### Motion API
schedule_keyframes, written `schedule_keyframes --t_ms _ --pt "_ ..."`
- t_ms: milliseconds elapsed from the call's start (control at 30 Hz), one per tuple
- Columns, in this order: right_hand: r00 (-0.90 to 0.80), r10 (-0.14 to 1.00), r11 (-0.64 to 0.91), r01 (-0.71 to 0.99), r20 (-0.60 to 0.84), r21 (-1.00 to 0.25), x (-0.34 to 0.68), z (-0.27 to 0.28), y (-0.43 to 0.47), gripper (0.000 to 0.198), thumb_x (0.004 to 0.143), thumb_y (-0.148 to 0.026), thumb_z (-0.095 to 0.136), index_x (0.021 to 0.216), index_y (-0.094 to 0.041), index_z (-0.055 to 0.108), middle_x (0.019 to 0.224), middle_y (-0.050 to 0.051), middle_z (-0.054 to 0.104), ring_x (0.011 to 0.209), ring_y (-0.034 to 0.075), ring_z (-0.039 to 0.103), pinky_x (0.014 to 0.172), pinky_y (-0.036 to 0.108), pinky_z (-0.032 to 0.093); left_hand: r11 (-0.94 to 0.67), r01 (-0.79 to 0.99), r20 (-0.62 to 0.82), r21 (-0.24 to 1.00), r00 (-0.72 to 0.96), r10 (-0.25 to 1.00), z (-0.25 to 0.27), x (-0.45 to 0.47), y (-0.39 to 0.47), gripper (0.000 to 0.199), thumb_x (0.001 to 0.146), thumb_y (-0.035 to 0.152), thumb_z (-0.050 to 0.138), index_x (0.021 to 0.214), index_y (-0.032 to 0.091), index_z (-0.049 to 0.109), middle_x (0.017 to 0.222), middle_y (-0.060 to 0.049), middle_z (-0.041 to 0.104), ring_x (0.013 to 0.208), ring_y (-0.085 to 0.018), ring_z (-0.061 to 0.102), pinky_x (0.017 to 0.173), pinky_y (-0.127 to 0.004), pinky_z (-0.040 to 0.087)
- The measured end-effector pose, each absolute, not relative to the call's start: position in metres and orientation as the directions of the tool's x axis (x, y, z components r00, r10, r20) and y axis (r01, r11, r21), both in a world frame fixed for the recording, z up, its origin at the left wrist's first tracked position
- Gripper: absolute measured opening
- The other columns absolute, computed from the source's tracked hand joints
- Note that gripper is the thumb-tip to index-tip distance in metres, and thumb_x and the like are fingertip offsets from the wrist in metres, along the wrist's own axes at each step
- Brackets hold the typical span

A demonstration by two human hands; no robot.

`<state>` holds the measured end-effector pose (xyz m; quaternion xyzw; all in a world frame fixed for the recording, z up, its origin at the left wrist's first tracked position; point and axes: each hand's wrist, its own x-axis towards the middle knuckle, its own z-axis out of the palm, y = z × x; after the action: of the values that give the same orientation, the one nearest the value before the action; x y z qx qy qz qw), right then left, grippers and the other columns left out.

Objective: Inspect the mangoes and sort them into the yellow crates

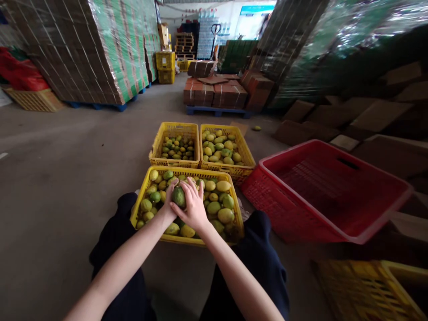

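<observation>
Between my two hands is a dark green lemon [179, 196], held above the front yellow crate [142, 189]. My left hand [170, 201] is closed around the lemon's left side. From the right, my right hand [193, 206] grips it, with the thumb under it and the fingers partly spread over the top. Below my hands the crate is full of yellow and green lemons [226, 216]; some of them are hidden by my hands and forearms. The crate sits on the floor between my knees.
Behind stand a yellow crate of small dark green lemons [177, 149] and one of larger yellow-green lemons [219, 147]. A big red crate [267, 196] is at my right, another yellow crate [361, 285] nearer. A loose lemon [257, 128] and flattened cardboard [334, 117] lie beyond.
</observation>
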<state>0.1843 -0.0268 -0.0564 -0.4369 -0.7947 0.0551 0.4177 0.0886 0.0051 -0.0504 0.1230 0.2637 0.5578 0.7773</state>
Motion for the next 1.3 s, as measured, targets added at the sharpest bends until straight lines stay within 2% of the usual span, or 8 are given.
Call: schedule_keyframes --t_ms 100,200,300,500,667,767,1000,1300 --pt "-0.340 0.605 0.709 0.642 0.720 -0.292 0.180 -0.058 -0.037 0.059 0.095 -0.034 0.056 0.146 -0.009 0.040 0.131 0.022 0.063 0.131 0.034 0.054 0.116 0.067 0.030 0.369 -0.770 -0.274 0.521 0.258 0.926 -0.043 0.087 0.006 0.033 0.079 0.051 0.066 0.083 0.019 0.067 0.080 -0.008 0.068 0.099 -0.029 0.069 0.091 -0.040 0.057" --pt "-0.422 0.477 0.785 0.600 0.771 -0.157 0.179 -0.061 -0.044 0.052 0.095 -0.025 0.057 0.143 -0.011 0.045 0.129 0.020 0.065 0.126 0.031 0.057 0.105 0.052 0.050 0.325 -0.765 -0.253 0.556 0.217 0.943 -0.036 0.084 0.010 0.036 0.082 0.058 0.059 0.081 0.022 0.066 0.076 -0.007 0.068 0.094 -0.029 0.068 0.085 -0.043 0.058" --pt "-0.433 0.388 0.816 0.571 0.813 -0.085 0.187 -0.062 -0.044 0.049 0.094 -0.019 0.058 0.142 -0.014 0.050 0.126 0.017 0.067 0.124 0.030 0.057 0.098 0.046 0.057 0.279 -0.771 -0.249 0.573 0.160 0.955 -0.029 0.076 0.016 0.042 0.086 0.060 0.052 0.075 0.021 0.063 0.072 -0.008 0.067 0.084 -0.027 0.068 0.077 -0.042 0.059" --pt "-0.152 0.431 0.731 0.637 0.890 -0.246 0.211 -0.054 -0.030 0.061 0.089 -0.019 0.067 0.145 -0.033 0.047 0.129 0.012 0.060 0.119 0.029 0.061 0.094 0.046 0.059 0.074 -0.787 -0.197 0.613 -0.061 0.979 -0.011 0.057 0.025 0.034 0.081 0.049 0.058 0.064 0.019 0.059 0.064 -0.002 0.062 0.062 -0.016 0.063 0.058 -0.029 0.054" --pt "0.017 0.587 0.689 0.515 0.809 -0.511 0.211 -0.051 -0.027 0.068 0.085 -0.028 0.076 0.145 -0.030 0.045 0.126 0.011 0.066 0.116 0.029 0.066 0.097 0.049 0.059 -0.238 -0.473 0.209 0.849 -0.114 0.971 -0.007 0.057 0.016 0.041 0.083 0.050 0.055 0.059 0.019 0.064 0.062 -0.004 0.062 0.060 -0.016 0.060 0.059 -0.028 0.050" --pt "-0.008 0.600 0.707 0.474 0.800 -0.526 0.206 -0.052 -0.032 0.062 0.084 -0.027 0.076 0.140 -0.029 0.050 0.127 0.010 0.068 0.117 0.029 0.067 0.098 0.048 0.058 -0.352 -0.355 0.358 0.866 -0.050 0.932 -0.008 0.059 0.008 0.038 0.085 0.046 0.054 0.060 0.020 0.067 0.064 -0.004 0.063 0.063 -0.017 0.060 0.065 -0.029 0.049" --pt "-0.026 0.574 0.722 0.488 0.819 -0.491 0.204 -0.050 -0.037 0.064 0.083 -0.025 0.077 0.141 -0.028 0.051 0.126 0.011 0.069 0.118 0.029 0.067 0.098 0.048 0.058 -0.246 -0.414 0.259 0.876 -0.026 0.966 -0.005 0.062 0.003 0.037 0.085 0.043 0.046 0.058 0.022 0.060 0.061 -0.002 0.058 0.059 -0.017 0.057 0.066 -0.032 0.047" --pt "-0.096 0.517 0.748 0.534 0.850 -0.395 0.208 -0.052 -0.037 0.070 0.085 -0.021 0.074 0.148 -0.028 0.045 0.132 0.014 0.067 0.121 0.031 0.065 0.098 0.052 0.058 -0.358 -0.259 0.368 0.897 -0.009 0.930 -0.005 0.051 -0.001 0.034 0.085 0.043 0.058 0.062 0.021 0.069 0.070 -0.006 0.064 0.072 -0.022 0.059 0.076 -0.033 0.045"
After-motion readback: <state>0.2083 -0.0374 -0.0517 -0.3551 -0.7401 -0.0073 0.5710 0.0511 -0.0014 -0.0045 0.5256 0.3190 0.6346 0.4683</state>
